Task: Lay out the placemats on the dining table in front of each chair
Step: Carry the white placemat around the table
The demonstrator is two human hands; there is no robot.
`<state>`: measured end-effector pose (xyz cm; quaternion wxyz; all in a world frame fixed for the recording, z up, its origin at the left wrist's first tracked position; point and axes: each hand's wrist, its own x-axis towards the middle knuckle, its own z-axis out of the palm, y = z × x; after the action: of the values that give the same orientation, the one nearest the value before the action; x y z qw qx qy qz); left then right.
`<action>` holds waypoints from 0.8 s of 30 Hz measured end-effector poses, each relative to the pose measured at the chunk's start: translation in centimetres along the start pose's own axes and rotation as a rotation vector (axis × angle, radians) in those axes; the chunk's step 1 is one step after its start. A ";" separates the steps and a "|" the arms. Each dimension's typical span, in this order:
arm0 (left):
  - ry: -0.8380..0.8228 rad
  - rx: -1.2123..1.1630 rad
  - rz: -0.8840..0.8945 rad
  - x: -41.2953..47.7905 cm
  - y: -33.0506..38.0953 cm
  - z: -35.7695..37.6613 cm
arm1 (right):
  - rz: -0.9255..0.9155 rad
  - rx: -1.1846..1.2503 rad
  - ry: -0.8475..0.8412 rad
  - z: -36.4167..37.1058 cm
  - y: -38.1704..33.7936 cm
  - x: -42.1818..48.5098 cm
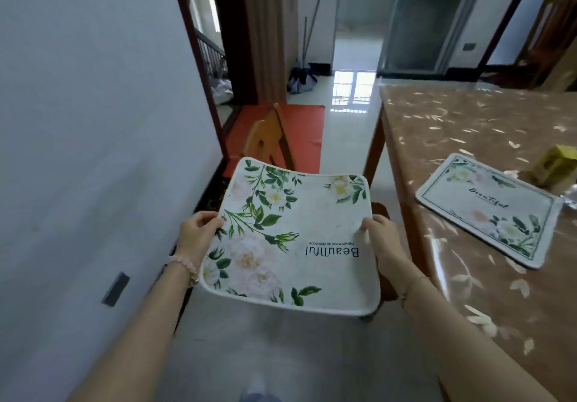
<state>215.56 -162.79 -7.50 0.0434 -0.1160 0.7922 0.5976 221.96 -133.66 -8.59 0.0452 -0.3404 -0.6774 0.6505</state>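
Observation:
I hold a white floral placemat (pixel 299 233) printed "Beautiful" flat in the air, left of the dining table (pixel 452 120). My left hand (pixel 196 230) grips its left edge and my right hand (pixel 379 239) grips its right edge. The mat sags a little between them and hangs above a wooden chair (pixel 268 136), most of which it hides. A second floral placemat (pixel 487 208) lies flat on the table near its left edge, to the right of my right hand.
A white wall (pixel 93 120) runs close along the left. A yellow box (pixel 555 164) sits on the table behind the laid mat. A red floor mat (pixel 309 130) lies beyond the chair, and glossy tiled floor (pixel 349 95) leads to an open doorway.

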 end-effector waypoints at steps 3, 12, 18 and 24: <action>0.094 -0.054 -0.036 0.6 -1.4 -4.9 | -0.024 -0.018 -0.104 5.0 -1.0 -0.3; 0.247 -0.113 -0.096 8.0 -5.8 -19.2 | -0.076 -0.068 -0.265 23.0 -4.1 -1.2; 0.273 -0.098 -0.066 15.5 -5.3 -29.2 | -0.119 -0.094 -0.289 35.4 -7.2 -0.8; 0.217 -0.140 -0.066 23.6 -4.3 -32.6 | -0.139 -0.134 -0.265 42.7 -10.2 3.1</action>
<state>195.95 -198.25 -7.18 -0.0312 -0.2087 0.7444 0.6335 193.93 -167.56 -6.88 -0.0223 -0.2062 -0.7413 0.6383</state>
